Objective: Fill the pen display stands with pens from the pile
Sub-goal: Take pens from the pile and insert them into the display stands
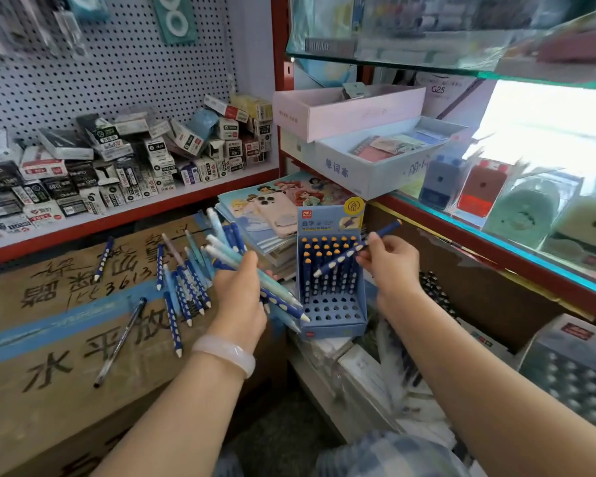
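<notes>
A pink phone lies on princess notebooks beside boxed refills.

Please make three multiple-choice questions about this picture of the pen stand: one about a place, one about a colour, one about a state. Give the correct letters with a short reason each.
1. Where does the phone in the pink case lie?
A. on the stack of princess notebooks
B. inside the pen display stand
C. on the cardboard box

2. What colour is the pen display stand?
A. red
B. blue
C. green

3. What is the right hand doing?
A. resting flat and empty
B. pinching one dark blue pen over the stand
C. holding the phone

Answers:
1 A, the phone rests on the notebook cover, behind the stand.
2 B, its card walls and holed base are blue.
3 B, its fingers pinch a single pen held slanted above the filled rows, while the left hand grips a bunch of pens.
</notes>
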